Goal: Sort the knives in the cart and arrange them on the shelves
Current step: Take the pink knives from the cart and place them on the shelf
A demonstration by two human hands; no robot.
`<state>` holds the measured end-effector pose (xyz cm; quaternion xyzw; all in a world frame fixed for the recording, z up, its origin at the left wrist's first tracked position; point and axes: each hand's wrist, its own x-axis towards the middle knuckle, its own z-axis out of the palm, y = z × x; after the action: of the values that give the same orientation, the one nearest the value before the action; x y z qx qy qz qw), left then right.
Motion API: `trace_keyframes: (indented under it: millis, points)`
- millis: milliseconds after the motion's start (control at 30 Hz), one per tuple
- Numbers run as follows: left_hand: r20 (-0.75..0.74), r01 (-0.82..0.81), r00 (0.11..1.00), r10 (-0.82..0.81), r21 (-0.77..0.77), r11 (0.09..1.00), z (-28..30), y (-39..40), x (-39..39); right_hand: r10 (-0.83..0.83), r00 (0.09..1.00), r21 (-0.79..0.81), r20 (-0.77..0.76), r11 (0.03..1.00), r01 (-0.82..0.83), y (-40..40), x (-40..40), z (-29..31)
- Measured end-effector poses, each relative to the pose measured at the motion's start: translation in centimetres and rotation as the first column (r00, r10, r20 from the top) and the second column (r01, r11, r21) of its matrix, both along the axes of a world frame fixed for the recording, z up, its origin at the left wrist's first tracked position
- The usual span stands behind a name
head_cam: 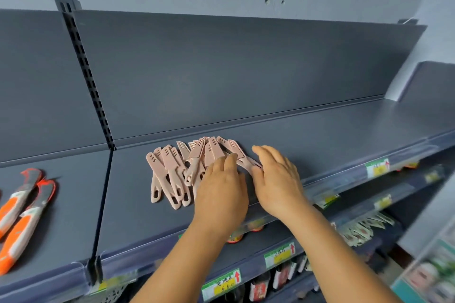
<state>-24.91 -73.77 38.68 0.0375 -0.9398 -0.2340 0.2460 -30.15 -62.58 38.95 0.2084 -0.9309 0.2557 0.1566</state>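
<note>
Both hands are working the cluster of pale pink plastic sheathed knives [172,174] lying on the dark grey metal shelf [320,135]. The left hand [221,194] is resting on the knives, fingers loosely curled; whether it is gripping one cannot be told. The right hand [275,179], fingers extended, is pressing the rightmost knife [242,157], probably aligning the row.

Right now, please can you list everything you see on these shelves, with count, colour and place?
pink knives: about a dozen, exact count unclear, pale pink with sheaths, heaped mid top shelf
orange knives: two in full view, orange, grey and white, left bay of top shelf
top shelf: one, dark grey, across the view
price tags: several, green and yellow, on shelf front edges
packaged goods: several, blurred, lower shelves
left hand: on the pink heap, grip unclear
right hand: fingers straight, beside one pink knife
</note>
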Motion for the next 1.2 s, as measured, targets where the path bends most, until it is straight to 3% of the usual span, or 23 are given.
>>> trace_keyframes:
  millis: [167, 500, 767, 1033, 1200]
  points:
    - [-0.022, 0.169, 0.985, -0.169, -0.023, 0.985, -2.1, 2.2, 4.7, -0.075, 0.995, -0.048, 0.072, 0.996, 0.078, 3.6, 6.7, -2.3]
    - [0.268, 0.449, 0.863, -0.429, -0.016, 0.893, -10.3, 8.1, 11.5, -0.377, 0.871, 0.015, 0.314, 0.92, 0.393, 11.6, 18.2, -10.8]
    - [0.467, 0.678, 0.652, -0.597, -0.006, 0.735, -16.3, 15.8, 16.1, -0.603, 0.657, 0.116, 0.452, 0.77, 0.627, 18.3, 26.5, -16.5]
    - [0.596, 0.849, 0.366, -0.715, 0.102, 0.519, -20.8, 24.2, 21.6, -0.703, 0.417, 0.174, 0.577, 0.604, 0.778, 25.1, 35.1, -20.8]
    - [0.608, 0.888, 0.283, -0.742, 0.125, 0.442, -21.8, 30.9, 24.9, -0.718, 0.308, 0.173, 0.624, 0.511, 0.842, 30.8, 39.5, -22.5]
